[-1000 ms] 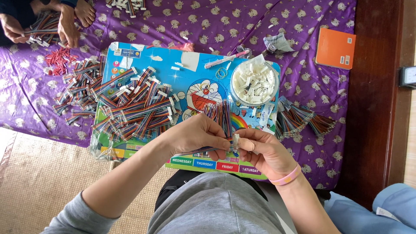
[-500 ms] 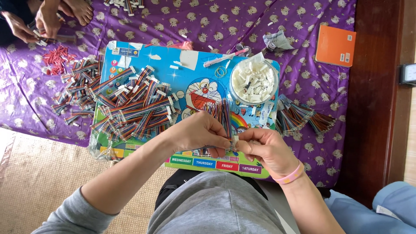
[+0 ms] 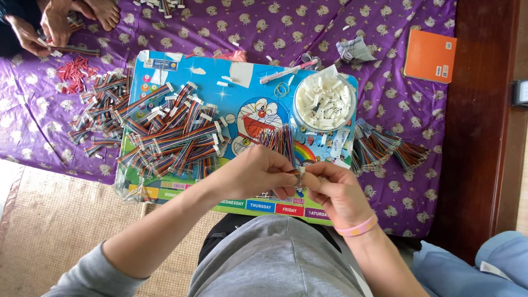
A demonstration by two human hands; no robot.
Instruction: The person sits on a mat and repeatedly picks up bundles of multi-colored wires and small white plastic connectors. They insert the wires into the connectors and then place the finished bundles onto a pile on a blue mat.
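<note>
Purple cloth [image 3: 220, 22], bowl [image 3: 297, 113] of white connectors [image 3: 322, 102]

Thin multicoloured wire bundle [image 3: 279, 144] — fanned upward, lower end pinched over the blue board [image 3: 242, 104].

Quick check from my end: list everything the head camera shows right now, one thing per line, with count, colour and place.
ribbon cables: a big pile, multicoloured with white plugs, left half of the board
lap board: one, blue cartoon print, on the purple cloth
loose wire bundle: one, multicoloured, board centre, above the hands
bowl: one, clear, full of white plugs, board's right end
wire bunches: several, multicoloured, right of the board
more cables: a heap, left of the board
red pieces: a small pile, far left
notebook: one, orange, top right
pen: one, pink and white, above the bowl
another person's hands: two, top left
left hand: pinching a small connector
right hand: pink wristband, meets the left
</note>
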